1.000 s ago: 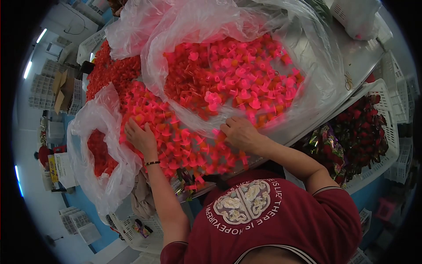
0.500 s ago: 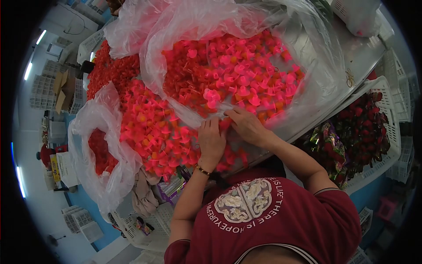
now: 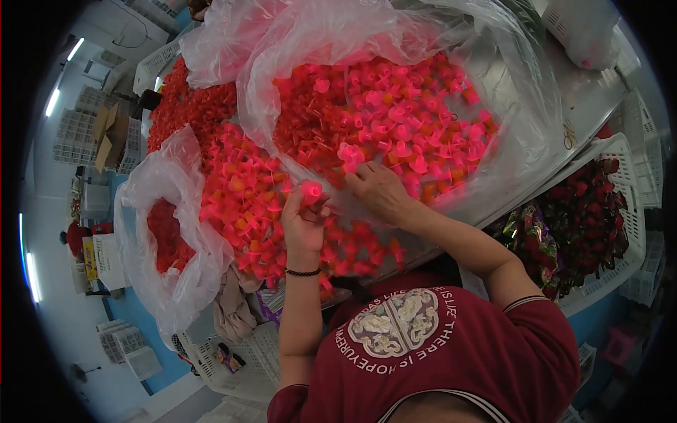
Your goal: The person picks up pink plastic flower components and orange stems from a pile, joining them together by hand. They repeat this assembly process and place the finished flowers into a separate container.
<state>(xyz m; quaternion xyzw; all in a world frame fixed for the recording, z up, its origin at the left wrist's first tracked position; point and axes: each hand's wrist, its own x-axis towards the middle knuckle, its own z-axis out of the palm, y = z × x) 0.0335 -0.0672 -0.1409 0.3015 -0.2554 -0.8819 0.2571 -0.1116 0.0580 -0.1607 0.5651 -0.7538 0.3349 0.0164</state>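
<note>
My left hand (image 3: 305, 224) is raised over the heap's near edge, thumb and fingers closed on a bright pink plastic piece (image 3: 310, 191) with a flared, cup-like end. To its right, my right hand (image 3: 384, 194) reaches to the near edge of a large clear plastic bag (image 3: 257, 116). Its fingers are bent together by the pieces; whatever they hold is hidden. Inside the bag lie red pieces (image 3: 307, 137) on the left and pink pieces (image 3: 402, 116) on the right. More pink and orange pieces (image 3: 243, 187) are spread loose left of the bag.
A smaller clear bag (image 3: 151, 211) with red pieces stands at the left of the metal table (image 3: 589, 106). On the right, a white crate (image 3: 635, 190) holds dark red artificial flowers (image 3: 589, 218). Another white crate (image 3: 240, 359) sits below left, near a beige cloth (image 3: 233, 310).
My hands were close together at the bag's edge. My left hand has moved left and now holds up a pink piece; my right hand has shifted slightly and stays near the bag edge.
</note>
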